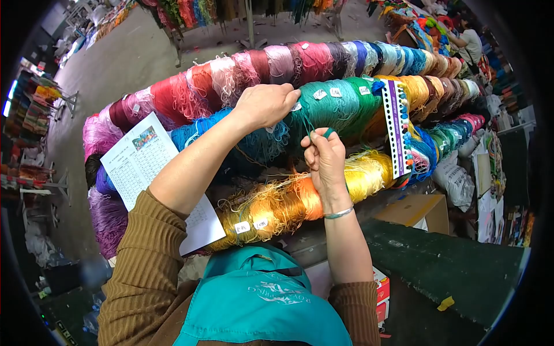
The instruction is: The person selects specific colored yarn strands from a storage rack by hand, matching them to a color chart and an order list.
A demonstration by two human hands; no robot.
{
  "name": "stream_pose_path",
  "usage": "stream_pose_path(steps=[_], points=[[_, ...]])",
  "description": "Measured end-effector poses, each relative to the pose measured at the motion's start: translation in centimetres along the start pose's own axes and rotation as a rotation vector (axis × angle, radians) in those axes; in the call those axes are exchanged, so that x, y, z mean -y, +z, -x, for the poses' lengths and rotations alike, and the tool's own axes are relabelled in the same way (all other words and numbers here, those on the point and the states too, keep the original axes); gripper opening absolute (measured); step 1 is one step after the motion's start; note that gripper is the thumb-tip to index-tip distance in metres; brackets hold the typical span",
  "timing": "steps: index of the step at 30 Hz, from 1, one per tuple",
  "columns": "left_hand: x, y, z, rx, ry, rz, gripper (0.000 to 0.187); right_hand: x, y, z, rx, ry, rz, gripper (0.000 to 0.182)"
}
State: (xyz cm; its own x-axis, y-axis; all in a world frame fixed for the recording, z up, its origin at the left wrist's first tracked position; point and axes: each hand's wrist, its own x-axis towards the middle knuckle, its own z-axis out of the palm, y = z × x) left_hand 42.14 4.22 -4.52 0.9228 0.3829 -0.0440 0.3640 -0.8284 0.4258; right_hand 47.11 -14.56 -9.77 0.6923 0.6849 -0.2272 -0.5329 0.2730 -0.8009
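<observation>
My left hand reaches over the rack with its fingers curled together at the edge of a teal thread hank, by a small white tag. What those fingers grip is hidden behind the hand. Just below and to the right, my right hand pinches thin teal thread, with strands running up toward the left hand. A bit of the same dark teal shows at its index finger. White labels sit on the hank. Blue hanks lie under my left forearm.
Rows of coloured hanks hang on bars, with yellow-orange ones nearest me. A printed sheet lies at left; a punched card with thread samples stands at right. A cardboard box and dark green board are lower right. Another person is far right.
</observation>
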Motion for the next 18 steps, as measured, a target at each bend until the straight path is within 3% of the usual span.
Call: stream_pose_path(steps=[5,7,11,15,18], points=[[0.2,0.2,-0.1,-0.004,0.004,-0.006,0.045,0.4,0.1,0.2,0.032,0.072,-0.031,0.011],[0.1,0.1,-0.1,-0.007,0.007,-0.004,0.045,0.4,0.2,0.6,0.049,0.055,0.113,0.011],[-0.3,-0.3,-0.1,0.037,-0.023,-0.019,0.049,1.6,-0.4,4.9,-0.076,0.045,0.199,0.010],[-0.1,-0.1,-0.4,0.070,-0.027,-0.015,0.048,3.3,-6.9,15.0,-0.192,0.196,0.124,0.011],[0.3,0.3,-0.5,0.036,-0.011,-0.002,0.049,1.3,-16.5,24.7,-0.490,0.321,0.191,0.016]])
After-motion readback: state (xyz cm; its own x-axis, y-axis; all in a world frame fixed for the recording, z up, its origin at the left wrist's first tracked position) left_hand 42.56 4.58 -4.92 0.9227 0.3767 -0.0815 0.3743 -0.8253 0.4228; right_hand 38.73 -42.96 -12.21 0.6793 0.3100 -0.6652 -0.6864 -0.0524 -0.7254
